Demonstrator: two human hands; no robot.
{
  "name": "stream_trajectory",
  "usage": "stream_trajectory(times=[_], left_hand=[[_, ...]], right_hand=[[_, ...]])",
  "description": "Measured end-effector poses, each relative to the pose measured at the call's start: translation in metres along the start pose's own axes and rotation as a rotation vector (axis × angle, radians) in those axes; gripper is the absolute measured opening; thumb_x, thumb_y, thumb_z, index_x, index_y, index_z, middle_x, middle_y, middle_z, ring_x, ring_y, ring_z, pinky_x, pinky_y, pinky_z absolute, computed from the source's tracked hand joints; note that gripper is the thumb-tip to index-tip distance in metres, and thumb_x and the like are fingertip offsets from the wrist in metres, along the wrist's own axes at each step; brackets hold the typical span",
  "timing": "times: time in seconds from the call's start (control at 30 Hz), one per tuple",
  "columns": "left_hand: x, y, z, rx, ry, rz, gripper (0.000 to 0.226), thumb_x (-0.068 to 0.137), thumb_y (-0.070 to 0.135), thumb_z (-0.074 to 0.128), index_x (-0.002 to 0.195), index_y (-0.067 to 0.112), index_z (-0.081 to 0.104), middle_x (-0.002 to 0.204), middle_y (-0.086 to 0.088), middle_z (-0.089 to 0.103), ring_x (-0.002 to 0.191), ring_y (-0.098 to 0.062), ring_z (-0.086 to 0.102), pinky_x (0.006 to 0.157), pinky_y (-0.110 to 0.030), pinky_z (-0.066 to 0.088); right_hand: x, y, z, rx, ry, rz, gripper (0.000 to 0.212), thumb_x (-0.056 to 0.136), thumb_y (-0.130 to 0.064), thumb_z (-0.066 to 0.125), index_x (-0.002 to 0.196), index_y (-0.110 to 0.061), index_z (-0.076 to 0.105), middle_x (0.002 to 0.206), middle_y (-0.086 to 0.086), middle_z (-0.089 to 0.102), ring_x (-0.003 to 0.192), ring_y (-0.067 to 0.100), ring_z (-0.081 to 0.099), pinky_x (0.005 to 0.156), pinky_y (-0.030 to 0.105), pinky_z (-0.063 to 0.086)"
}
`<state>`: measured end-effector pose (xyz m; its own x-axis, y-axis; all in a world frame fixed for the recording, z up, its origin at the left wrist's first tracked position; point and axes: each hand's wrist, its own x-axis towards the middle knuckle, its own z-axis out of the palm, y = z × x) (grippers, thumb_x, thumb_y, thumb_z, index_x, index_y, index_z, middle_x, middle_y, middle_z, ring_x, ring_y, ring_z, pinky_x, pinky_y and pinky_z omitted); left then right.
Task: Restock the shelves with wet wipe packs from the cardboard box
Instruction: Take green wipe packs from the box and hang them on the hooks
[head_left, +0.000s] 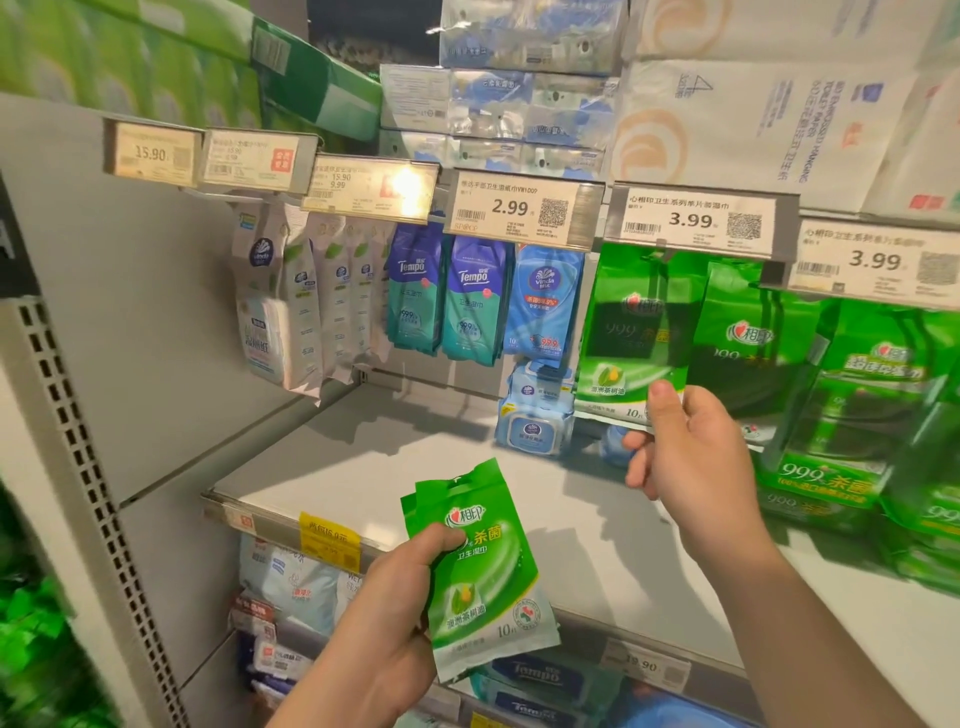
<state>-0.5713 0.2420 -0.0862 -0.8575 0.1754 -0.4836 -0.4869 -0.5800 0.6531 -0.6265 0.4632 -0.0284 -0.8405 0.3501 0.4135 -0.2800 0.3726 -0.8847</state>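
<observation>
Below the 3.99 price tag (693, 221) at the shelf edge, I see my right hand (691, 447) raised to a green wet wipe pack (631, 332) that hangs straight under that tag. Thumb and curled fingers pinch the pack's lower right corner. Just right of it hangs another green pack (748, 353), partly blurred, and further right of the tag stand larger green multipacks (852, 415).

Lower and to the left of the tag, my left hand (395, 608) grips a small stack of green wet wipe packs (483, 566), thumb across the front, fingers wrapped behind. At least two packs show at the top edge; I cannot tell the exact count. The stack is held tilted in the air in front of the grey shelf (363, 467).

Left of the tag hang a blue Vinda pack (543, 306), then two purple and teal Tempo packs (470, 301), then white packs (291, 291) furthest left. Under the blue Vinda pack, a light blue lidded pack (535, 421) stands on the shelf. Above the tag sit big white tissue bundles (727, 114).
</observation>
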Motion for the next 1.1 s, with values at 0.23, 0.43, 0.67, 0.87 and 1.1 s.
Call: stream_trajectory(times=[0.23, 0.43, 0.67, 0.87, 1.1], left_hand=[[-0.004, -0.003, 0.003, 0.019, -0.014, 0.016, 0.018, 0.093, 0.009, 0.061, 0.108, 0.000, 0.067, 0.099, -0.028, 0.076, 0.068, -0.036, 0.075, 0.074, -0.049, 0.061], [-0.003, -0.009, 0.010, 0.050, -0.042, 0.037, 0.023, 0.093, 0.009, 0.065, 0.113, -0.001, 0.067, 0.097, -0.028, 0.076, 0.066, -0.036, 0.075, 0.059, -0.047, 0.062], [0.004, -0.022, 0.031, 0.119, -0.110, 0.112, 0.026, 0.090, 0.005, 0.067, 0.115, -0.001, 0.068, 0.099, -0.027, 0.076, 0.075, -0.037, 0.076, 0.070, -0.043, 0.060], [0.005, -0.035, 0.047, 0.200, -0.166, 0.144, 0.028, 0.086, 0.004, 0.071, 0.114, -0.001, 0.070, 0.100, -0.028, 0.075, 0.079, -0.039, 0.075, 0.076, -0.049, 0.061], [0.008, -0.045, 0.064, 0.224, -0.204, 0.135, 0.029, 0.086, 0.005, 0.072, 0.115, 0.002, 0.070, 0.101, -0.023, 0.077, 0.083, -0.037, 0.077, 0.063, -0.038, 0.063]], right_hand=[[-0.001, 0.013, -0.005, 0.035, -0.088, 0.187, 0.049, 0.105, -0.056, 0.040, 0.095, -0.013, 0.059, 0.066, 0.009, 0.068, 0.053, 0.023, 0.054, 0.048, 0.031, 0.033], [-0.024, 0.021, -0.012, -0.014, -0.254, 0.304, 0.051, 0.105, -0.053, 0.042, 0.093, -0.007, 0.061, 0.059, 0.009, 0.063, 0.047, 0.022, 0.052, 0.044, 0.027, 0.029], [-0.065, 0.016, -0.021, -0.280, -0.611, 0.357, 0.099, 0.054, -0.102, 0.048, 0.087, -0.009, 0.059, 0.063, 0.007, 0.068, 0.046, 0.018, 0.059, 0.050, 0.026, 0.038], [-0.080, 0.026, -0.033, -0.224, -0.615, 0.364, 0.076, 0.058, -0.078, 0.070, 0.094, -0.011, 0.068, 0.084, 0.013, 0.077, 0.065, 0.029, 0.071, 0.066, 0.043, 0.060], [-0.081, 0.033, -0.057, -0.130, -0.454, 0.477, 0.051, 0.092, -0.052, 0.068, 0.103, -0.004, 0.055, 0.093, 0.031, 0.070, 0.053, 0.032, 0.063, 0.038, 0.028, 0.044]])
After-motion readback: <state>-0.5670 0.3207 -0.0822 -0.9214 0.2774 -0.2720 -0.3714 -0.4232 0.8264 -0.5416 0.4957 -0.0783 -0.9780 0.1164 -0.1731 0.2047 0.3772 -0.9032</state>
